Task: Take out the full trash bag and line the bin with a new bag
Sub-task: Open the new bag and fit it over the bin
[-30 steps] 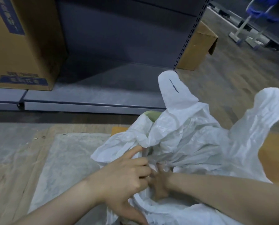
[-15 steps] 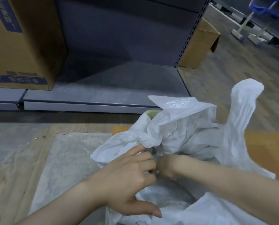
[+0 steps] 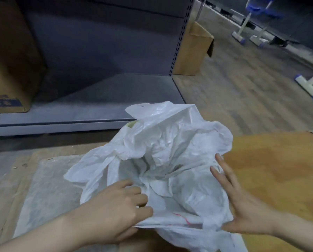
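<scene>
A crumpled white plastic bag (image 3: 170,153) spreads over the bin, with its mouth facing up. Only a sliver of the pale green bin rim (image 3: 131,124) shows at the bag's far left edge. My left hand (image 3: 115,210) pinches the bag's near edge, fingers curled on the plastic. At the bag's right side, my right hand (image 3: 243,208) lies with fingers spread against the outside of the plastic, thumb under its lower edge. Two handle loops of the bag stand up at the back.
A grey metal shelf base (image 3: 64,124) runs along the floor behind the bin. A large cardboard box (image 3: 8,66) sits on it at left. Another cardboard box (image 3: 192,50) stands behind the shelf upright. An orange-brown sheet (image 3: 279,170) lies right. White stands with blue feet (image 3: 308,88) are far right.
My right hand came out of the bag's middle and moved to its right outer side, fingers spread. The raised right handle has dropped. The bag's mouth has widened.
</scene>
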The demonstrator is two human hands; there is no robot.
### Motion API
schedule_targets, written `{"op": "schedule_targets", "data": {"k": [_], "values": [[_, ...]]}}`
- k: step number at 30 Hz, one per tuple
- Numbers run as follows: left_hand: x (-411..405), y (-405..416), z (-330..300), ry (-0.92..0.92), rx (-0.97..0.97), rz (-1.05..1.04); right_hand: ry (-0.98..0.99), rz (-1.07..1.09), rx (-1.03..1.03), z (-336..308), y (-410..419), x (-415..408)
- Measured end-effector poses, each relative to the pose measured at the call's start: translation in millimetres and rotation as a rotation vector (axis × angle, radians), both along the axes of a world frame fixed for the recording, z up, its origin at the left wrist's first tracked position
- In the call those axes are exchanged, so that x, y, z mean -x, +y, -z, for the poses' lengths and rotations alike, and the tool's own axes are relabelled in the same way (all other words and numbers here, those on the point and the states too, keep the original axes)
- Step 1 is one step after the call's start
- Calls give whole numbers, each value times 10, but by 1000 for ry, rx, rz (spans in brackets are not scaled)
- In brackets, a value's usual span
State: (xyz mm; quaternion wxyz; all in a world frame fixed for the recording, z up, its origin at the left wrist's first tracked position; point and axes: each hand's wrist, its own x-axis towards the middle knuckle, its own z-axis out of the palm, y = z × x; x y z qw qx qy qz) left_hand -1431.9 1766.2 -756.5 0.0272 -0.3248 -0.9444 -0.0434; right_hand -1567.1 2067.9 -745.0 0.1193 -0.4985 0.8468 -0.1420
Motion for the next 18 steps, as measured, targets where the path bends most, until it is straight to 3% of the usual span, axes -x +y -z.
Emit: {"op": "schedule_targets", "data": {"k": [3, 5, 8, 11, 14, 16, 18], "values": [[18, -40, -138, -97, -36, -27, -57, 102, 259, 297, -72, -115], [91, -123, -234, -120, -128, -72, -80, 59, 271, 323, -30, -47], [281, -266, -326, -28, -197, -200, 74, -114, 233, 134, 177, 226], [489, -359, -377, 61, -281, -394, 248, 43, 425, -157, 167, 451], [654, -378, -407, 61, -338, -509, 235, 117, 599, -392, -225, 516], [753, -382, -392, 24, -331, -542, 127, 41, 471, -460, -562, 524], [836, -400, -363, -58, -302, -609, 81, 33, 207, -401, -805, 609]]}}
